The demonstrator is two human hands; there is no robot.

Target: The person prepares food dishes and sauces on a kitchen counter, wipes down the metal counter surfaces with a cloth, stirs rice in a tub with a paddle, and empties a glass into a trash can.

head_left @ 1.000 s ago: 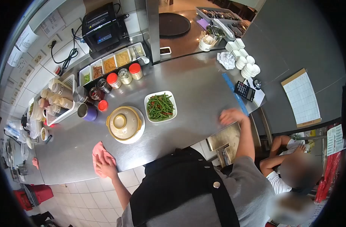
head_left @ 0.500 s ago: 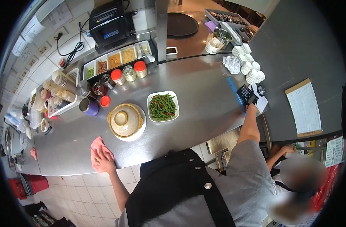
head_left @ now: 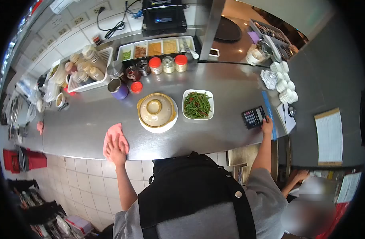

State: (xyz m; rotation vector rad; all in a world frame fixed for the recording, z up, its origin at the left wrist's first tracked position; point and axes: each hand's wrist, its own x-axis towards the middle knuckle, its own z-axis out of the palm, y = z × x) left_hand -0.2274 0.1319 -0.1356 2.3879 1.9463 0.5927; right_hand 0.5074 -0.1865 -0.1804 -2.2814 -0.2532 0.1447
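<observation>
My left hand (head_left: 116, 150) lies flat with fingers spread on a pink cloth (head_left: 118, 132) near the counter's front edge. With my right hand (head_left: 266, 126) I grip the right edge of a black calculator (head_left: 252, 117), just left of a blue ruler (head_left: 268, 104). Between my hands, a lidded clay pot (head_left: 155, 113) sits on a white plate (head_left: 158, 130). To its right is a square white dish (head_left: 186, 114) of green beans (head_left: 197, 105).
Red-lidded jars (head_left: 155, 66), a purple cup (head_left: 119, 91) and a white basket (head_left: 90, 84) of bottles line the back. Stacked white cups (head_left: 286, 95) and a notepad (head_left: 286, 122) are at the right. Another person's hand (head_left: 301, 175) shows at lower right.
My right hand has brought the calculator from the notepad across to the ruler's left side. The left hand stays on the cloth. The whole view has shifted.
</observation>
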